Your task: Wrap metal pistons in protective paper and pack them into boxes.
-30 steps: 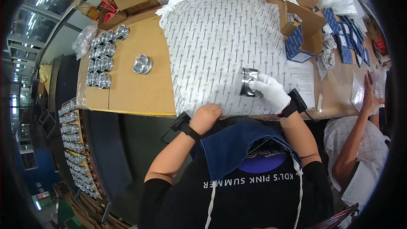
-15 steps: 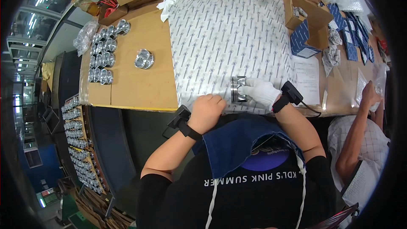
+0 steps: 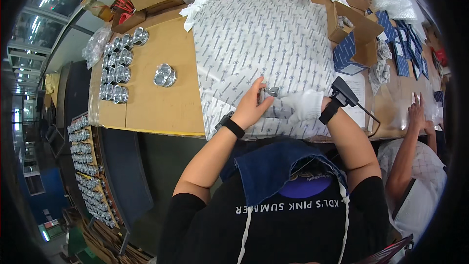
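A metal piston [image 3: 272, 91] lies near the front edge of the stacked printed wrapping paper [image 3: 264, 34], a paper flap covering much of it. My bare left hand [image 3: 252, 105] is at its left end, thumb and fingers bent around the paper-covered end. My right hand [image 3: 299, 106], in a white knit glove, grips the piston from the right through the paper; its fingertips are partly hidden. Left of the paper a shiny piston [image 3: 165, 75] stands alone on the cardboard [image 3: 161, 105]. Further left, several more pistons [image 3: 116, 74] stand in rows.
Boxes line the back, among them an open blue-and-brown carton [image 3: 351, 49] at right. Flattened blue cartons [image 3: 401, 49] and crumpled paper [image 3: 380, 71] lie beyond it. A co-worker's hand [image 3: 416, 112] is at the far right. Racks of pistons [image 3: 88, 171] stand at lower left.
A paper flap now covers much of the piston, which lay bare before. My left hand has moved up and right, from a closed grip at the paper's edge to the piston's end.
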Demonstrator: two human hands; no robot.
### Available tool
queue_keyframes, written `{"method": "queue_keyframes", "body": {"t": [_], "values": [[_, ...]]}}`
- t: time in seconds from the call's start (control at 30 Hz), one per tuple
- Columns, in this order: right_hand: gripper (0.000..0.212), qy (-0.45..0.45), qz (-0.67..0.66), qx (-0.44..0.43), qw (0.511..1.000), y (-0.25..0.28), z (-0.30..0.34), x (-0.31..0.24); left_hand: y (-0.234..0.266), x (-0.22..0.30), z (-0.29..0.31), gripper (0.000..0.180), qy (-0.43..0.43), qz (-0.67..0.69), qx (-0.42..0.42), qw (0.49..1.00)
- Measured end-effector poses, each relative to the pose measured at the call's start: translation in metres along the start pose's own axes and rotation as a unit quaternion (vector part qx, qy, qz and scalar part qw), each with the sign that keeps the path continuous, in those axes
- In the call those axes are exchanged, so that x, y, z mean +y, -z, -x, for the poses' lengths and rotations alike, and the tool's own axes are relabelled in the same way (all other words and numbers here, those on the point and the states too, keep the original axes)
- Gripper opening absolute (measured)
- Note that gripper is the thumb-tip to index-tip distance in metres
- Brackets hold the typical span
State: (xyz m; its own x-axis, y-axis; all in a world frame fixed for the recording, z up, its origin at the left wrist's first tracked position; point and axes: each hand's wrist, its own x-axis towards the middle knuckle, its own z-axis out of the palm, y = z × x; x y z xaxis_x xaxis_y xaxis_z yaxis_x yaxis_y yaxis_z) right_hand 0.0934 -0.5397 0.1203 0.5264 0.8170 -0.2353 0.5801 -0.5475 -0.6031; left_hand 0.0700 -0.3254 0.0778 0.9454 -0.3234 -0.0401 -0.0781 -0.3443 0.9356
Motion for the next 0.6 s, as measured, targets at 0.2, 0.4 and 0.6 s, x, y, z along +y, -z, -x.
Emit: {"method": "queue_keyframes", "body": {"t": [0.2, 0.4, 0.6], "values": [[0.022, -0.241, 0.163, 0.132, 0.947, -0.007, -0.043, 0.0, 0.001, -0.008, -0.036, 0.057, 0.064, -0.092, 0.027, 0.993], [0.063, -0.158, -0.178, 0.36, 0.902, -0.031, -0.021, -0.018, 0.011, -0.032, -0.065, 0.069, 0.154, -0.091, 0.055, 0.982], [0.081, -0.23, 0.132, 0.22, 0.939, -0.031, -0.041, -0.004, 0.027, 0.037, -0.06, 0.083, 0.181, -0.208, -0.124, 0.953]]}}
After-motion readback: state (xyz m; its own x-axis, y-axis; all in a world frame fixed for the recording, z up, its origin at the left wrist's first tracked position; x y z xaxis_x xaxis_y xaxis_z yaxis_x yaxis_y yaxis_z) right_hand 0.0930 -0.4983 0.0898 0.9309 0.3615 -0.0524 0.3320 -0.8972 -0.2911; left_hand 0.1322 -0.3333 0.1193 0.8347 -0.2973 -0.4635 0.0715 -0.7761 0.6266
